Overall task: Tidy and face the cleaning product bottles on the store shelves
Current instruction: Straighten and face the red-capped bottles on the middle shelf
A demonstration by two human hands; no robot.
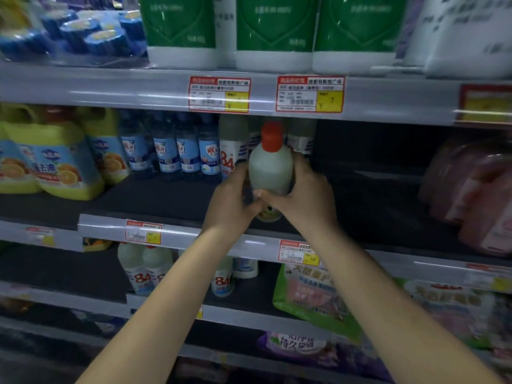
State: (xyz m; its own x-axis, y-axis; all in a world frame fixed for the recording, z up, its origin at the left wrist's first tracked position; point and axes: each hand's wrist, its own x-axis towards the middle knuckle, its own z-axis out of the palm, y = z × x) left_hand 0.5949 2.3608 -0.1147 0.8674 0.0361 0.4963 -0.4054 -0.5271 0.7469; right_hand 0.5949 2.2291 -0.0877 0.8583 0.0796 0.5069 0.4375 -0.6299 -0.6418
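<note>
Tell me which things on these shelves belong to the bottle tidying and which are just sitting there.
In the job: white bottle with orange cap, held by left hand and right hand; 84 bottles behind; blue bottles.
Just there: green refill bag, pink packs, price tags.

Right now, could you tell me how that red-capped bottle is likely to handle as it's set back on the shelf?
The bottle looks like rigid plastic, so probably stiff. Both the left hand and right hand grip it, hinting at some weight. Tall and narrow, it may tip if nudged.
</note>
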